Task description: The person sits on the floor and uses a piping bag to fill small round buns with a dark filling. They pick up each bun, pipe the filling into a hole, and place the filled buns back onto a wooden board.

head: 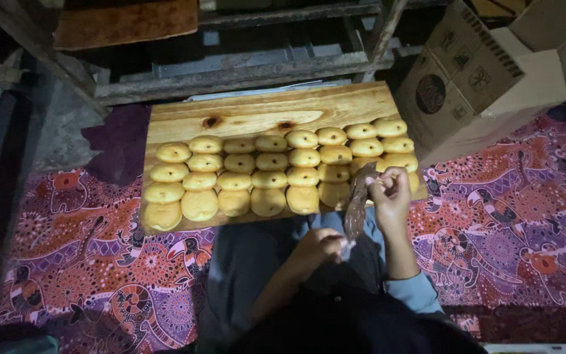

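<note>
While rows of round yellow buns (270,172) sit packed close on a wooden board (257,115) over a patterned mat (512,216), the right hand (391,191) pinches the top of a clear plastic bag (355,206), and the left hand (322,246) grips its bottom end, stretching it taut just beside the buns.

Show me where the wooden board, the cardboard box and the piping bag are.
wooden board (257,115): head view, bare top part.
cardboard box (486,85): head view, its side wall.
piping bag (356,203): head view, its middle, between both hands.
</note>
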